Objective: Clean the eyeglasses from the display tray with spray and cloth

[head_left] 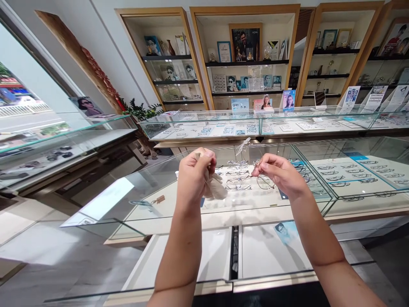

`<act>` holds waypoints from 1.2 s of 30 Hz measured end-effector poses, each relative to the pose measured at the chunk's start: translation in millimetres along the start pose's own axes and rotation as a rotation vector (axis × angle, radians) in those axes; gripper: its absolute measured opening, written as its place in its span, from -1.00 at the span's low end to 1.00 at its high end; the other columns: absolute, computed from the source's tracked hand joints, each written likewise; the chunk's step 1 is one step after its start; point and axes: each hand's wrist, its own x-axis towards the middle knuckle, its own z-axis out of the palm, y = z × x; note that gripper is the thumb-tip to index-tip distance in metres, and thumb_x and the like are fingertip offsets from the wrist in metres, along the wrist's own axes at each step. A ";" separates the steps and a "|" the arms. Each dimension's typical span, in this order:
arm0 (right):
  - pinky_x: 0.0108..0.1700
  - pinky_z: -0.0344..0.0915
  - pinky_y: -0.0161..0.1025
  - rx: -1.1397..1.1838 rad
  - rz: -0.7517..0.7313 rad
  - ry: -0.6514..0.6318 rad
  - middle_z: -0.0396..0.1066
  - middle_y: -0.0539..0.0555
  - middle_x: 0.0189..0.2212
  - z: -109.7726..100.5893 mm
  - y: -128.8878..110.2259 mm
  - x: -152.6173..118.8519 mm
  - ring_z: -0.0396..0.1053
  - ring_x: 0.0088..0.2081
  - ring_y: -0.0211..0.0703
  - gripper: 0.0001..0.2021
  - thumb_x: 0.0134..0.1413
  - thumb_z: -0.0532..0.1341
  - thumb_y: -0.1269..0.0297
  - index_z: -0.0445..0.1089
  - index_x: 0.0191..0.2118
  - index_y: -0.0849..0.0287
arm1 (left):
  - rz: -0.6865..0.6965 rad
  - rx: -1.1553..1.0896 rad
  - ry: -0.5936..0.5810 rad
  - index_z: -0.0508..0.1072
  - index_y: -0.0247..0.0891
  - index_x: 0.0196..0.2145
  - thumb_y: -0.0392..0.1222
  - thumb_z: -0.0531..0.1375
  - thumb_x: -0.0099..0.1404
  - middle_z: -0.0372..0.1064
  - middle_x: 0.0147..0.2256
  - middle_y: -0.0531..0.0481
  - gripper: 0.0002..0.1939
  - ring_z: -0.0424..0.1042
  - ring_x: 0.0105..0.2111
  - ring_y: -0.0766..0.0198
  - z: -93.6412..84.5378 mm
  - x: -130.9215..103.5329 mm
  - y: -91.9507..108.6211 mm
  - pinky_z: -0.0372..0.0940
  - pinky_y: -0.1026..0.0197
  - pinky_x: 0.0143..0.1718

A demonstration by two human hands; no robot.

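Observation:
My left hand (193, 177) is closed around a crumpled beige cleaning cloth (216, 187), whose loose end hangs down on the right. In my right hand (283, 172), thumb and fingers pinch a thin-framed pair of eyeglasses (266, 184). One round rim shows below the fingertips; the rest is partly hidden by the hand or hard to make out. Both hands are raised over a glass display case (150, 187), apart from each other. Beneath the glass lie rows of eyeglasses (238, 184).
Two white drawers (217, 251) extend below the case, one holding a blue picture card (286, 233). A brown tag (159, 199) is at the case's left. Another glass counter (204, 128) stands behind, before wooden wall shelves (249, 64). More eyeglasses (332, 172) sit right.

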 end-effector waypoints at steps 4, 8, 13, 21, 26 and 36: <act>-0.06 0.36 -0.14 0.002 0.005 -0.045 0.50 -0.03 -0.43 2.3 0.2 -0.2 0.47 -0.29 -0.17 -0.69 0.12 0.49 0.01 0.47 -0.40 0.08 | 0.389 0.314 -0.111 0.54 -0.20 -0.21 0.02 0.47 0.24 0.52 -0.22 -0.02 -0.69 0.37 -0.37 0.31 4.3 -5.9 2.5 0.34 0.24 -0.33; -0.09 0.33 -0.16 -0.033 -0.003 -0.066 0.48 -0.04 -0.44 3.6 -0.3 -1.3 0.44 -0.32 -0.19 -0.70 0.17 0.46 0.02 0.46 -0.40 0.09 | 0.632 0.544 -0.242 0.49 -0.12 0.19 0.11 0.50 0.23 0.53 0.08 -0.15 -0.35 0.50 -0.06 0.13 10.3 -10.5 6.0 0.44 0.13 -0.11; -0.09 0.32 -0.15 -0.130 -0.036 -0.079 0.48 -0.03 -0.45 3.9 -1.2 -2.5 0.42 -0.32 -0.18 -0.70 0.23 0.40 0.02 0.43 -0.39 0.09 | 0.717 0.601 -0.244 0.50 -0.11 0.17 0.06 0.47 0.29 0.55 0.01 -0.12 -0.43 0.53 -0.04 0.11 16.3 -11.6 3.2 0.45 0.13 -0.11; -0.14 0.33 -0.16 -0.310 -0.125 -0.046 0.46 -0.03 -0.44 5.2 -9.3 -11.3 0.39 -0.33 -0.18 -0.72 0.29 0.34 0.07 0.43 -0.39 0.09 | 0.829 0.608 -0.173 0.56 -0.11 0.10 0.12 0.48 0.27 0.57 -0.12 -0.07 -0.48 0.56 -0.18 0.18 19.8 -13.3 -2.2 0.49 0.19 -0.21; -0.18 0.30 -0.18 -0.412 -0.152 -0.024 0.45 -0.03 -0.45 3.3 -15.4 -17.2 0.37 -0.34 -0.19 -0.73 0.32 0.30 0.10 0.42 -0.39 0.09 | 0.883 0.656 -0.153 0.58 -0.11 0.09 0.16 0.46 0.27 0.59 -0.16 -0.07 -0.47 0.57 -0.23 0.20 20.2 -14.4 -3.8 0.50 0.19 -0.21; 0.08 0.37 -0.02 -0.684 -0.514 0.267 0.56 0.07 -0.11 4.8 -20.0 -25.1 0.48 -0.04 -0.03 -0.82 0.28 0.33 0.12 0.51 -0.07 0.03 | 0.868 0.676 0.079 0.60 -0.13 -0.01 0.18 0.50 0.22 0.46 -0.29 0.04 -0.51 0.39 -0.38 0.30 18.8 -16.0 2.5 0.37 0.21 -0.35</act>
